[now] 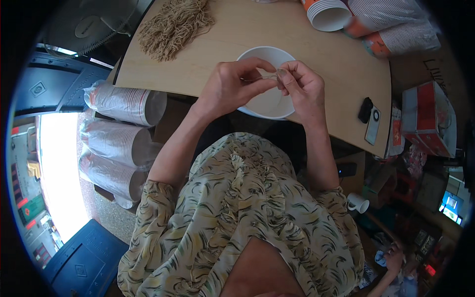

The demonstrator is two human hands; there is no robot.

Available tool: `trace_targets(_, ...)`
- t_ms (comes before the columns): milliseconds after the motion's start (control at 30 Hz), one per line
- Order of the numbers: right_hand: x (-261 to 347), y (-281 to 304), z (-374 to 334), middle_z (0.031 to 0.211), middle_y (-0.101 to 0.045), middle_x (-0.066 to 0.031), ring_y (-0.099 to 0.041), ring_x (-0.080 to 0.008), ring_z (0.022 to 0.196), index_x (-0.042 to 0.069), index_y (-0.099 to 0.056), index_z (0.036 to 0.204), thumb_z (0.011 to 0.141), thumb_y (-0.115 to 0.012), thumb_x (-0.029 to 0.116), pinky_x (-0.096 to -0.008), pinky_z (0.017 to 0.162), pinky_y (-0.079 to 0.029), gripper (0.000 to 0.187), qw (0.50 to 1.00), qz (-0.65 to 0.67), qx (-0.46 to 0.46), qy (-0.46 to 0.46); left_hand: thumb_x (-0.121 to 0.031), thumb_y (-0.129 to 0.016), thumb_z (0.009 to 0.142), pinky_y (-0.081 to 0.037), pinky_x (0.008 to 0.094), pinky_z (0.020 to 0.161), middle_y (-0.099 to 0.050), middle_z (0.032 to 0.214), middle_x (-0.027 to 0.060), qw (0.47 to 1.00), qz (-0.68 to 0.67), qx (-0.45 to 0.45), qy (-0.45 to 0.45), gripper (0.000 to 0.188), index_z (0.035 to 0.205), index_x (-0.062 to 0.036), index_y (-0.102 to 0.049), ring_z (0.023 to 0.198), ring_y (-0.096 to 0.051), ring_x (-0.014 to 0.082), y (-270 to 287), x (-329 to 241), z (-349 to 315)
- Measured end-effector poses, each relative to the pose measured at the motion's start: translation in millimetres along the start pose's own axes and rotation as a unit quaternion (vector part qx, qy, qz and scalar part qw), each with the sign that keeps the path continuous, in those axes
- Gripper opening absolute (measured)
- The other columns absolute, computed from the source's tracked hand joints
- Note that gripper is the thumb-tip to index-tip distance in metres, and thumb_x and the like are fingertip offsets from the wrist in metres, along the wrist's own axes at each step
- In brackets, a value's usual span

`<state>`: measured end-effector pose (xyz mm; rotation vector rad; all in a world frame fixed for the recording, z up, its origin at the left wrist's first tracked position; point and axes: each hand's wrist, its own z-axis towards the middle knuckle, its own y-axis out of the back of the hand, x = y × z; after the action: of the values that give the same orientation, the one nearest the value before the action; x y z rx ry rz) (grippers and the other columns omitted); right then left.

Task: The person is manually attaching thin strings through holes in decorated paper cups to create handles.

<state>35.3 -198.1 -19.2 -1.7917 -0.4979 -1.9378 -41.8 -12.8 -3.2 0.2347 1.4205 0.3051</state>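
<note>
Both hands meet over a white bowl (269,110) at the table's front edge. Between the fingertips of my left hand (230,89) and my right hand (304,89) runs a thin beige string (260,78). Both hands are closed in a pinch on it, the right thumb pressed against the fingers. How the string is bent inside the right fingers is hidden. A heap of tangled beige strings (175,27) lies on the table to the far left. The bowl's inside is partly covered by my hands.
The wooden table (237,29) carries stacked paper cups (329,15) at the far right, and a phone (372,124) beside a small black object (365,110). Wrapped cup stacks (116,143) stand on the left, a fan (86,27) at far left. Another person's hand (394,258) shows lower right.
</note>
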Motion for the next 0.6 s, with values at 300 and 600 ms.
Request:
trace_targets(300, 3.4, 12.3, 0.3, 0.07, -0.052, 0.0079, -0.045, 0.0002, 0.065, -0.002, -0.065, 0.095, 0.088, -0.077, 0.008, -0.0169, 0.061, -0.038, 0.016, 0.989, -0.092, 0.099, -0.059, -0.008, -0.075, 0.084, -0.055, 0.0334, 0.061, -0.071, 0.081, 0.0097, 0.981, 0.101, -0.071, -0.151, 0.012, 0.094, -0.0034, -0.072, 0.069, -0.07, 0.0237, -1.6, 5.9, 1.5)
trace_targets(600, 7.5, 45.8, -4.9, 0.071, -0.054, 0.0065, -0.044, -0.0014, 0.061, 0.001, -0.066, 0.092, 0.086, -0.074, 0.0, -0.0189, 0.056, -0.035, 0.011, 0.996, 0.02, -0.067, -0.054, -0.008, -0.077, 0.08, -0.054, 0.0384, 0.075, -0.07, 0.099, 0.0094, 0.955, 0.187, -0.119, -0.197, 0.012, 0.09, -0.0041, -0.071, 0.087, -0.067, 0.0282, 25.7, 30.4, -13.8)
